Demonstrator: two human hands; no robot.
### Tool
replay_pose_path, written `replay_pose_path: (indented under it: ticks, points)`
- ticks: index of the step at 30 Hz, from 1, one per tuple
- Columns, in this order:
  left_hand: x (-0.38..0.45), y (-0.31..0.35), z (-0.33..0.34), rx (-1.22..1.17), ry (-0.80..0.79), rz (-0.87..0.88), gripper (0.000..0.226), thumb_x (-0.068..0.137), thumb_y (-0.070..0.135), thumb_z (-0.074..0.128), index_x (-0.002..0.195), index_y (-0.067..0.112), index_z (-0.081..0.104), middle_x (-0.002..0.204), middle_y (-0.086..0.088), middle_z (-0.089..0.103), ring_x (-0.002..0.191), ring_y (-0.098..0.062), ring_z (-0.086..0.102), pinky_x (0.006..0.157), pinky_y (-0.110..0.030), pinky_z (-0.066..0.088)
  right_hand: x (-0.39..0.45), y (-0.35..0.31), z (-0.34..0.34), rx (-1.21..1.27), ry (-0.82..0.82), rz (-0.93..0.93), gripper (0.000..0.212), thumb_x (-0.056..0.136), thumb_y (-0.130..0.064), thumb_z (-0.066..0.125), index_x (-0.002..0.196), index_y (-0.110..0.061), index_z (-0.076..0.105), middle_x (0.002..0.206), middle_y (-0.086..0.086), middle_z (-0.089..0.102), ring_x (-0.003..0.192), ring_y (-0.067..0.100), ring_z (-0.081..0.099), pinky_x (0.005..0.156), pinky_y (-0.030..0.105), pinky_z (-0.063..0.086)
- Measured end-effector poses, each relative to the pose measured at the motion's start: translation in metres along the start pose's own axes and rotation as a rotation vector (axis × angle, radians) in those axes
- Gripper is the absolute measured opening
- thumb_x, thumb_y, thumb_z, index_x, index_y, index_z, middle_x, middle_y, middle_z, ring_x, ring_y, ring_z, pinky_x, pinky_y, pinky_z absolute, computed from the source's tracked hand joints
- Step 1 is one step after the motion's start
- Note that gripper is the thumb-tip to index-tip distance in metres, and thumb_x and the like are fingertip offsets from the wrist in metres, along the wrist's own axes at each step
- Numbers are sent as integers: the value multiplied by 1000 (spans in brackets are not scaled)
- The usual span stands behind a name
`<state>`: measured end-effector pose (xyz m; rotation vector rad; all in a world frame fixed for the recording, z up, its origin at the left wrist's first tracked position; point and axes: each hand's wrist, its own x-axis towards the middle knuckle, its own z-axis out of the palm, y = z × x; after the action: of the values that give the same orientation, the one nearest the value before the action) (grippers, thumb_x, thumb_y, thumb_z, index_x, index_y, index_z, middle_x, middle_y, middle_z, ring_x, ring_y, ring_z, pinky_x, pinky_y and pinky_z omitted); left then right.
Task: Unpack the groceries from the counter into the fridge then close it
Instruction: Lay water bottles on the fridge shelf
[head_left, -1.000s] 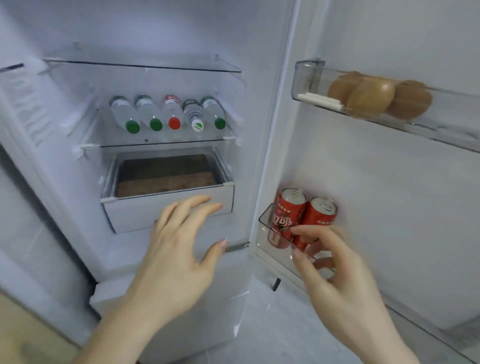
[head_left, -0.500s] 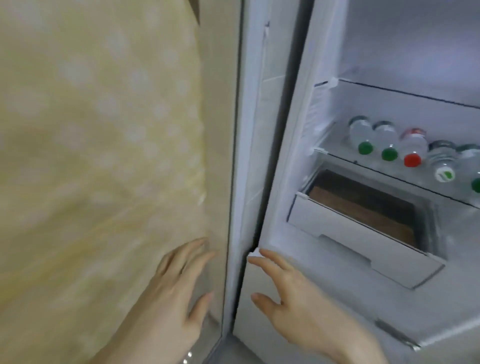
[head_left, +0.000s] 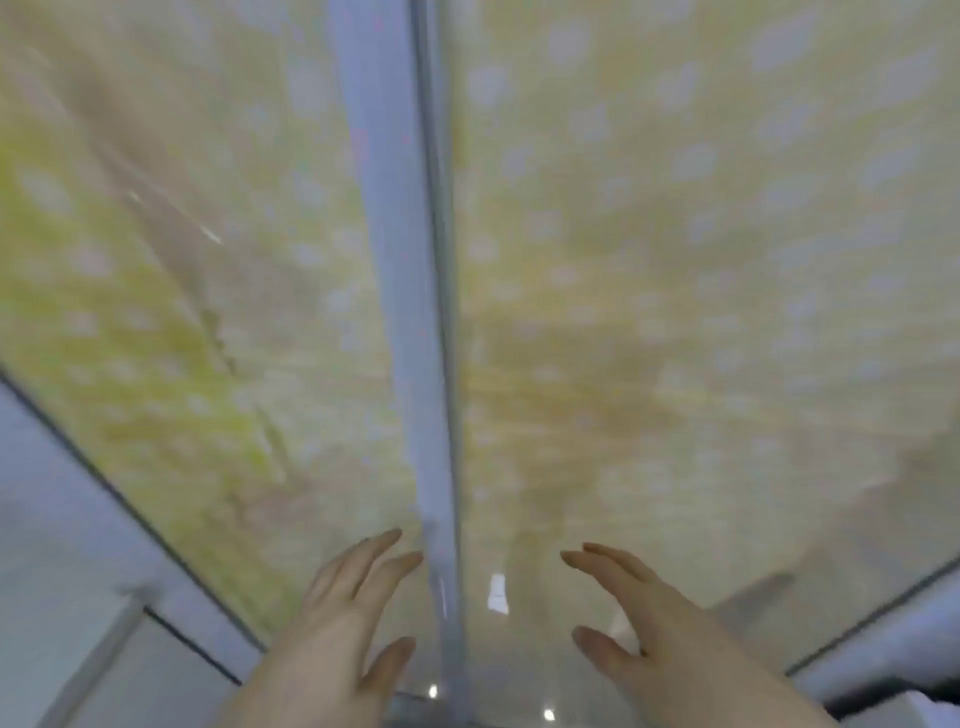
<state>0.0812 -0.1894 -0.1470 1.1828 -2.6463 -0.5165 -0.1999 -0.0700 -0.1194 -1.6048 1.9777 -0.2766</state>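
From my seat the head view is blurred, filled by two glossy fridge doors with a pale yellow, white-spotted pattern: the left fridge door (head_left: 171, 291) and the right fridge door (head_left: 701, 270). Between them runs a smooth grey-white vertical strip (head_left: 395, 312) with a darker metal-looking edge along its right side. I can see no shelves or food, so the doors look closed or nearly so; I cannot tell if the seam is fully sealed. The surfaces are shiny, with small bright reflections low near the seam. I can read no brand, label or writing.

My left hand (head_left: 337, 623) is flat, fingers straight and slightly spread, low on the left door just beside the strip. My right hand (head_left: 654, 623) is likewise spread with straight fingers, low on the right door. Neither holds anything; whether the palms actually press the doors I cannot tell. Plain grey-white surfaces (head_left: 62, 545) show at the lower corners.
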Motion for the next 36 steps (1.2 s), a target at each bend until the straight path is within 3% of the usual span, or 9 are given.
replay_pose_path:
  ticks: [5,8,14,24,36]
  points:
    - [-97,-79,-44,69,187,-344,70,97,56,53,154,48,13,156,28,-23,156,-9,2,123,-27,18,45,-99,28,-127,-150,-234,63,106,-48,50,156,-55,12,165,-33,-1,154,1,18,119,25,27]
    - [-156,-120,-67,99,277,-516,73,97,56,54,154,49,10,155,26,-26,157,-13,-5,125,-32,14,71,-161,60,-187,-190,-372,64,106,-50,48,157,-53,8,167,-28,-8,157,4,13,121,26,25]
    - [-275,-194,-100,100,390,-757,70,96,52,58,156,43,23,162,22,-15,158,-15,-4,126,-33,9,98,-294,138,-211,-221,-592,65,104,-51,51,155,-59,13,166,-33,-5,157,1,11,122,26,25]
    - [-416,-289,-124,88,460,-983,69,94,52,61,155,41,31,169,15,-2,158,-18,-1,128,-39,8,125,-464,264,-175,-398,-787,63,105,-50,51,159,-50,21,168,-32,-3,158,4,9,126,33,21]
    - [-442,-370,-132,33,496,-1187,70,94,48,60,156,41,28,169,15,-2,157,-17,0,128,-37,8,203,-587,353,-190,-488,-977,66,102,-49,54,159,-49,21,167,-29,4,156,3,12,119,24,21]
